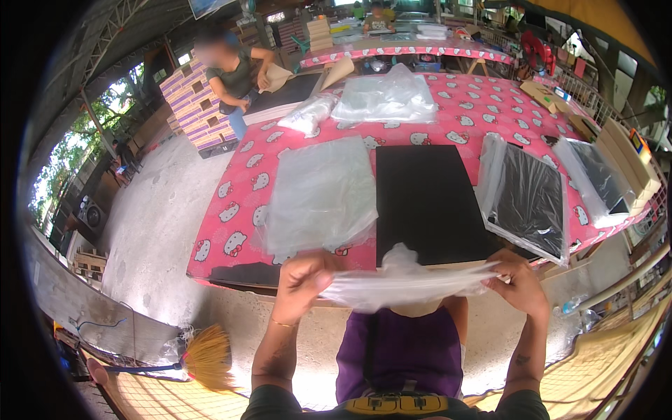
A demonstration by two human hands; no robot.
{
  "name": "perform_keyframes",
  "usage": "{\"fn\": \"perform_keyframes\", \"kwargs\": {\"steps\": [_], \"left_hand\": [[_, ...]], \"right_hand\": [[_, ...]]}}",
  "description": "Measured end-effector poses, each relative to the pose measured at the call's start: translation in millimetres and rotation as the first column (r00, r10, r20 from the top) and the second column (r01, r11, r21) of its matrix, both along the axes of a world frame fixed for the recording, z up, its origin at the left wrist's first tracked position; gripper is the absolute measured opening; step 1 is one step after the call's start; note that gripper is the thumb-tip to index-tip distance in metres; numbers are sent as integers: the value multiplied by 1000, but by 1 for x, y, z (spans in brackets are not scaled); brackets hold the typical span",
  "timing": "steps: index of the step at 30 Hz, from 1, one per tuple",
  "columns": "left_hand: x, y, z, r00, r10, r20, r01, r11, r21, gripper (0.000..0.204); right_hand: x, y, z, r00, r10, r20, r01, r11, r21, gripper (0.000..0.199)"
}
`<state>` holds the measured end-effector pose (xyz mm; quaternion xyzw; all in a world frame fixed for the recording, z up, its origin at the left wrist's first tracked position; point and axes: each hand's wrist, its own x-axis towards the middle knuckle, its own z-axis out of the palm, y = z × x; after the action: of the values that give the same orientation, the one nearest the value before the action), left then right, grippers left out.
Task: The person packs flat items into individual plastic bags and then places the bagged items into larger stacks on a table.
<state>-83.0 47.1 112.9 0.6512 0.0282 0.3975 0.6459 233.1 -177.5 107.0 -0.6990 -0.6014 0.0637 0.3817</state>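
Fingers of the left hand (301, 283) and right hand (521, 283) pinch opposite ends of the clear plastic (413, 283) at the black board's (428, 203) six o'clock, so uneven pulling could tear the thin film or slip it loose.

Straw broom (208, 358), lower left; red fan (533, 52), upper right; co-worker (235, 80) beside purple-striped stack (187, 105).

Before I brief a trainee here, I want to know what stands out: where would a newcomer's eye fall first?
Probably on the bright pink patterned tablecloth, spread across the middle. Against it, the flat black panel stands out just beyond the clear plastic stretched between the left hand and right hand. The yellow broom at lower left might also catch the eye.
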Motion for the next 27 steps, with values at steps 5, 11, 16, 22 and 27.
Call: {"fn": "perform_keyframes", "kwargs": {"steps": [5, 11, 16, 22, 27], "left_hand": [[12, -25, 17, 892, -211, -400, 277, 954, 114, 14], [16, -24, -4, 883, 61, -466, 185, 866, 465, 11], [6, -8, 0, 985, 23, 170, 27, 957, -288, 17], [10, -13, -13, 923, -375, -87, 327, 882, -338, 39], [24, -26, -5, 578, -525, -625, 746, 650, 143, 23]], "right_hand": [[-9, 8, -5, 681, 512, -524, -263, 838, 478, 30], [2, -28, -45, 446, 408, -797, -81, 905, 418, 39], [4, -14, -20, 571, 466, -676, -667, 743, -51, 30], [-15, -9, -56, 258, 465, -847, -43, 881, 470, 36], [-1, -16, -55, 174, 516, -838, -148, 856, 496, 44]]}}
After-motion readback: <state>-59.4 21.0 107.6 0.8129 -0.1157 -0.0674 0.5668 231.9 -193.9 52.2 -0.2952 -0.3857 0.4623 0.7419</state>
